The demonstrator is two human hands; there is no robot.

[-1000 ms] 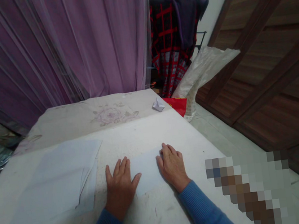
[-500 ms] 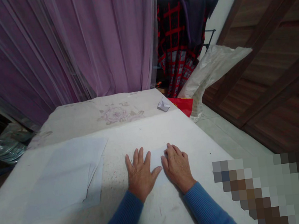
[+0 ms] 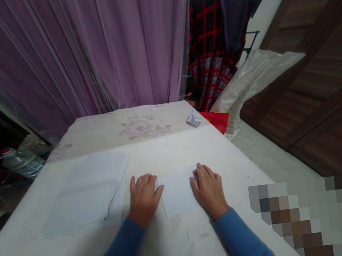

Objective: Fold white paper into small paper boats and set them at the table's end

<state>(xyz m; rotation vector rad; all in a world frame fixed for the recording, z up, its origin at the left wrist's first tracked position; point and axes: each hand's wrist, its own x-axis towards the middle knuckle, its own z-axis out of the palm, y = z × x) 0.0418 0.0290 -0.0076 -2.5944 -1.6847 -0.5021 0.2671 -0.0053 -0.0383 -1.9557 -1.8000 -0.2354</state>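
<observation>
A small rectangular sheet of white paper [image 3: 178,193] lies flat on the table between my hands. My left hand [image 3: 144,197] is at its left edge, palm down, with the fingers a little bent and the thumb apart, its tip by the paper's edge. Over the right edge rests my right hand [image 3: 210,189], its fingers bent and pressed down on the paper. The fingertips partly hide that edge. A small folded paper piece [image 3: 193,119] stands near the far right corner of the table.
Larger white sheets [image 3: 79,193] lie overlapping at the left on the white-covered table [image 3: 173,146]. Beyond the left edge stands a clear plastic bottle [image 3: 22,162]. Purple curtains [image 3: 138,44] hang behind. At the right are a red bag [image 3: 218,120] and pale plastic sheeting [image 3: 246,79].
My left hand has slid left from the middle of the small paper to its left edge, uncovering it, and its fingers have drawn closer together. My right hand stays at the right edge.
</observation>
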